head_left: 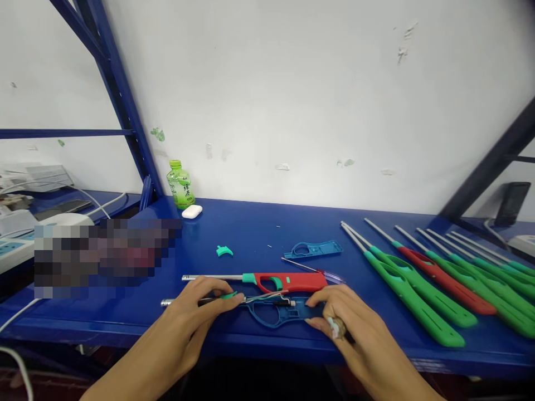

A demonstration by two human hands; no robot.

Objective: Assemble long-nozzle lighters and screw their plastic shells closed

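Note:
My left hand (209, 301) pinches the tube of an opened lighter near its green collar, with the metal tube tip (166, 303) sticking out to the left. My right hand (345, 317) is closed on the right end of the blue lighter casing half (273, 318), thumb and fingers on its edges. Inside the casing lie wires and a small black and white part (287, 303). Just behind is a whole red lighter (303, 282). A screwdriver (332, 276) lies behind its right end. Farther back are the other blue casing half (315, 250) and a green trigger (224, 251).
Several green lighters (418, 301) and a red one (447, 281) lie in a row on the right of the blue table (259, 214). A green bottle (181, 185) and a white case (192, 211) stand at the back left. A power strip (16, 248) is at far left.

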